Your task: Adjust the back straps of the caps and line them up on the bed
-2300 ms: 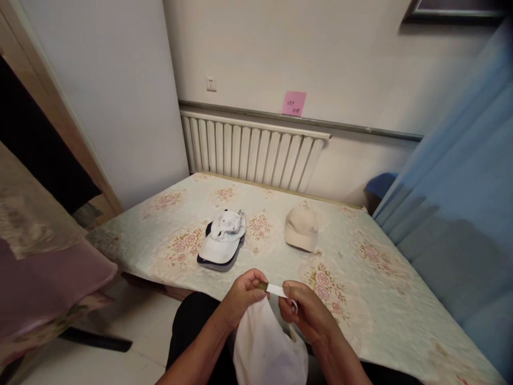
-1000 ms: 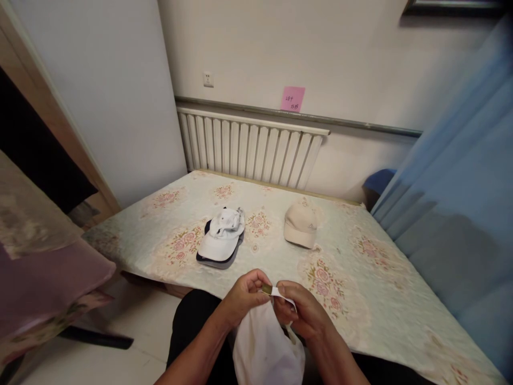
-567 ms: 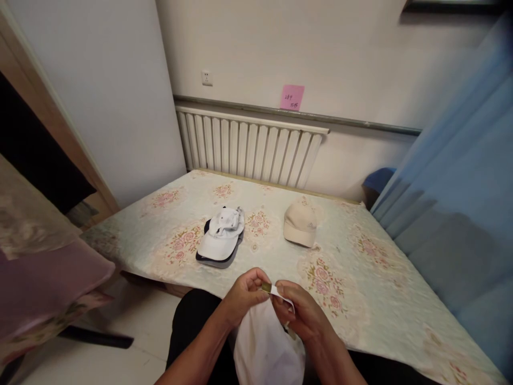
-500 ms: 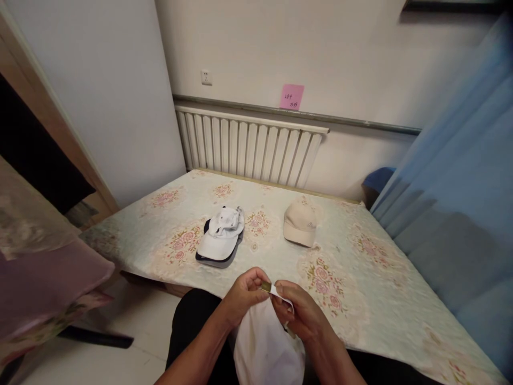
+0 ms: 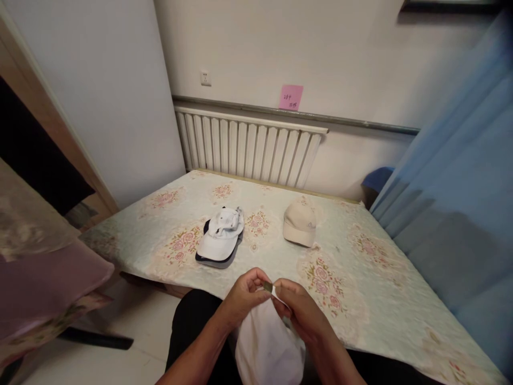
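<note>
A white cap (image 5: 268, 347) hangs over my lap at the bottom of the view. Both hands work its back strap (image 5: 274, 289). My left hand (image 5: 243, 297) pinches the small brass-coloured buckle at the strap's end. Pinched on the white strap just to the right of that buckle is my right hand (image 5: 302, 313). The two hands almost touch. On the bed beyond lie a white cap (image 5: 222, 240) stacked on a dark one, and a beige cap (image 5: 298, 224) to its right.
The flower-patterned bed cover (image 5: 360, 267) spreads ahead of me. A white radiator (image 5: 248, 147) stands against the back wall, with a pink note (image 5: 290, 97) above it. Blue curtain (image 5: 460, 187) hangs on the right, pink bedding (image 5: 44, 289) on the left.
My right hand has slid left along the strap toward the buckle, so less white strap shows between the hands. The caps on the bed have not moved.
</note>
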### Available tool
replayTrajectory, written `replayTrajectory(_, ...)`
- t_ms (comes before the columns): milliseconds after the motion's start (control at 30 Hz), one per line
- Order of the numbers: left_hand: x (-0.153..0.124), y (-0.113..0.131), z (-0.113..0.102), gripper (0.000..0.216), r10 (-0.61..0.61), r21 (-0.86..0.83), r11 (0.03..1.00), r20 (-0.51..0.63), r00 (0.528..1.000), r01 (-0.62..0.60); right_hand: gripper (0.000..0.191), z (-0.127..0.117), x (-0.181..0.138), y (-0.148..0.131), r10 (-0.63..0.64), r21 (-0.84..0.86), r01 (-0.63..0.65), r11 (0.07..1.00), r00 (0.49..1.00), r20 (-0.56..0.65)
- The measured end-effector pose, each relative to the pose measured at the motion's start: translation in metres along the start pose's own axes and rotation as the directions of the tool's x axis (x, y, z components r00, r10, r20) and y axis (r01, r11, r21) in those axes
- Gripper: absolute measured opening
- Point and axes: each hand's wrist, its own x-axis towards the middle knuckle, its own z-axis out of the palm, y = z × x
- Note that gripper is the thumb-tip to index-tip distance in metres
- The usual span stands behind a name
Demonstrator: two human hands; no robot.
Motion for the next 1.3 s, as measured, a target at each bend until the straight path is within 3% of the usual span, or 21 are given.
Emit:
replayTrajectory(133,-0.001,0.002,0.000,0.015,-0.020,0.009,1.000,-0.004,1.000,0.020,0.006,-0.006,-0.002,-0.002,0.033,-0.030,-0.034,0.999,0.999,-0.027)
replayTrajectory(233,-0.001,0.001,0.002,0.015,-0.026,-0.002,1.000,0.003,1.000,0.026,0.009,-0.010,0.000,0.000,0.023,-0.009,-0.024,1.000,0.998,-0.056)
replayTrajectory(400,0.000,-0.001,0.004,0.018,-0.045,-0.011,0.999,0.009,0.999,0.045,0.019,-0.008,0.003,0.004,-0.033,0.174,0.032,0.984,0.999,0.004)
replayTrajectory(567,0.000,-0.002,0.002,0.020,-0.093,0.026,0.995,0.016,0.996,0.093,0.013,-0.002,0.006,0.002,-0.110,0.198,0.105,0.975,0.994,0.015)
replayTrajectory(933,0.004,0.001,0.001,0.021,-0.101,0.046,0.994,0.020,0.995,0.100,0.017,-0.009,0.007,0.004,-0.103,0.028,0.105,0.994,0.994,-0.044)
replayTrajectory(1100,0.019,0.024,0.006,0.021,-0.102,0.081,0.992,0.032,0.994,0.099,0.021,-0.014,0.011,-0.021,-0.151,-0.155,0.146,0.977,0.988,-0.025)
replayTrajectory(1300,0.055,0.054,0.014,0.021,-0.037,0.134,0.991,0.087,0.995,0.025,0.021,-0.025,0.025,-0.063,-0.258,-0.327,0.237,0.915,0.966,-0.021)
